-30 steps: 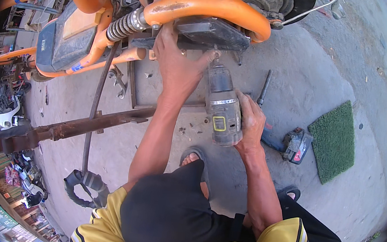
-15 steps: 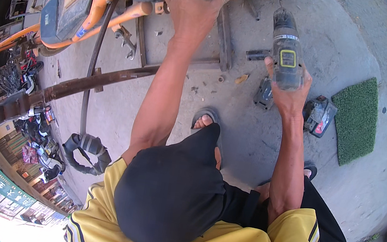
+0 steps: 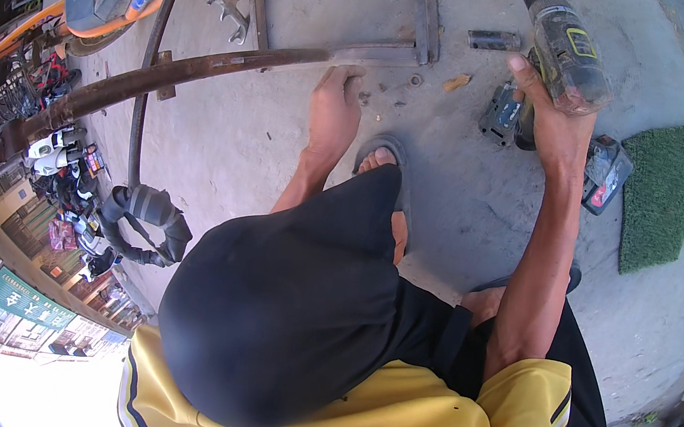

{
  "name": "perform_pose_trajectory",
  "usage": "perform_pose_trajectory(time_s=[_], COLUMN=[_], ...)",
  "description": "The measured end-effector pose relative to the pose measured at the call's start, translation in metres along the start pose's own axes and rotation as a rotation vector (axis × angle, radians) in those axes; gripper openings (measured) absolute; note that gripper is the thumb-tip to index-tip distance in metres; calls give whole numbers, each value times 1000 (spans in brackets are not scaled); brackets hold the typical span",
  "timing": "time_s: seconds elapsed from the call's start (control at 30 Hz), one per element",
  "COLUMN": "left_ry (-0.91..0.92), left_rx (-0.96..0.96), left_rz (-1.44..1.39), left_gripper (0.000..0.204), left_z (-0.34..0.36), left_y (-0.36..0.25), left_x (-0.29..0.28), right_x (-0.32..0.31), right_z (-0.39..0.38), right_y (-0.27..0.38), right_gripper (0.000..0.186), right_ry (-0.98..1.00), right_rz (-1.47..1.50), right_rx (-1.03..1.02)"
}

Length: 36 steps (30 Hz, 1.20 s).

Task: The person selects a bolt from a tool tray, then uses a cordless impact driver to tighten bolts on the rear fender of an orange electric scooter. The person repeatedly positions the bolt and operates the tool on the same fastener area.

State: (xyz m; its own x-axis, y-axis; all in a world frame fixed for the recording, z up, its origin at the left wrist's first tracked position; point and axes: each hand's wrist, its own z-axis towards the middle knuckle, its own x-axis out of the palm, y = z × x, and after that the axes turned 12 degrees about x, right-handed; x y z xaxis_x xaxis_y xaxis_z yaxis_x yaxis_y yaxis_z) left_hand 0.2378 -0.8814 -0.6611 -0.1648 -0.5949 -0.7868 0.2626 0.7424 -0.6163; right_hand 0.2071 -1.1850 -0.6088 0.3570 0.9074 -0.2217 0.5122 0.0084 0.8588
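Well, the cordless drill (image 3: 560, 33) looks hard-used: a dusty grey-black body, scuffed at the rear, with a yellow-outlined square on top and a pale ring farther forward. It sits at the upper right, nose pointing away from the person, in the right hand (image 3: 562, 126) — fingers closed around it, thumb standing out. A short dark tube (image 3: 494, 40) lies near it on the concrete floor (image 3: 444, 171). The left hand (image 3: 335, 112), fingers curled, is beside a rusty metal bar (image 3: 196, 69) — whether it holds anything, I cannot tell.
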Motion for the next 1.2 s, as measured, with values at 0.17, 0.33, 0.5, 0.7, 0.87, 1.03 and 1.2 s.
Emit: perform_pose_trajectory(time_s=[0.17,0.33,0.5,0.7,0.87,1.03,1.2], left_ry=[103,159,172,210,53,102,158], left_rx=[-80,-101,-57,116,-50,-218,-183], left_rz=[146,-1,-12,53,-110,-104,-76], left_gripper=[21,29,29,24,20,24,25], left_z=[-29,-29,-19,-3,-6,-32,-36], left_y=[32,35,19,18,29,49,34], left_x=[6,1,6,13,-3,-7,-5], right_x=[9,18,24,23,26,25,27], right_z=[0,-3,-6,-5,-5,-2,-1], right_y=[-2,2,5,6,9,4,10], right_gripper=[32,39,42,40,37,31,28], right_ry=[30,60,48,74,82,101,103], right_rz=[40,53,24,-65,-1,-32,-60], right_rx=[-5,-47,-76,-63,-48,26,-4])
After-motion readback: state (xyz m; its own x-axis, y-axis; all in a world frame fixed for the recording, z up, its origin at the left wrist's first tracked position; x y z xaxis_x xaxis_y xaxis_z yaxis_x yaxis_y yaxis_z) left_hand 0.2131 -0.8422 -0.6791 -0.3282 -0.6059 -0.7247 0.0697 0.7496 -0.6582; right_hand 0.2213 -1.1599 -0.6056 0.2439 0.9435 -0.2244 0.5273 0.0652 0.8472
